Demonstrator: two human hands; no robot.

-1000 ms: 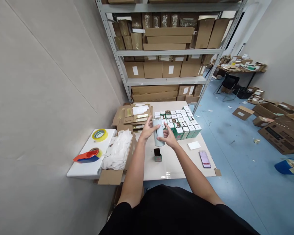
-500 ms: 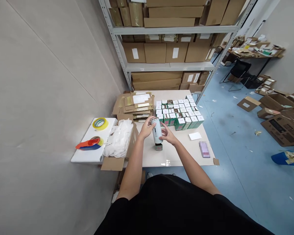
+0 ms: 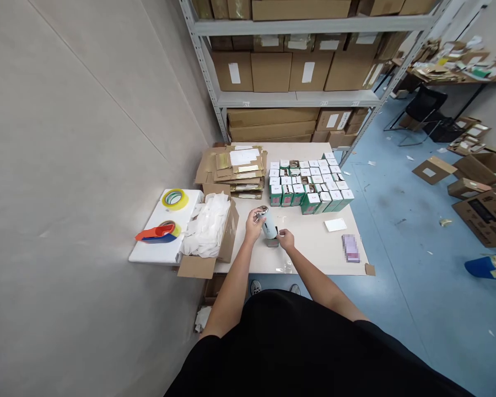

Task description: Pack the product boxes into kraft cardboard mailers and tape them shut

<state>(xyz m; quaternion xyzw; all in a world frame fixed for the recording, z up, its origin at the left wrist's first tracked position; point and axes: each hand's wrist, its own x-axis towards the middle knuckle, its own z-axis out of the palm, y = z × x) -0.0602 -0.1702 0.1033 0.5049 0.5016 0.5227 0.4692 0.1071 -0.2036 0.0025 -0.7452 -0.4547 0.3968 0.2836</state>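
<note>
I see the pale cylindrical silver-capped bottle (image 3: 268,224) tilted left at frame centre, its base at the small green cardboard box (image 3: 273,242).

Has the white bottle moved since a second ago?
Yes. The white bottle came down toward the small open box; held clear above it before, its lower end now meets the box.

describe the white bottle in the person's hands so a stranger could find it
On the pale rectangular table below the grey metal shelving, look just in front of the block of green-and-white cartons. There the white cylindrical bottle leans between the left hand and right hand. Unlike the cartons, it is a tilted, unboxed cylinder with a shiny metal cap.
</note>
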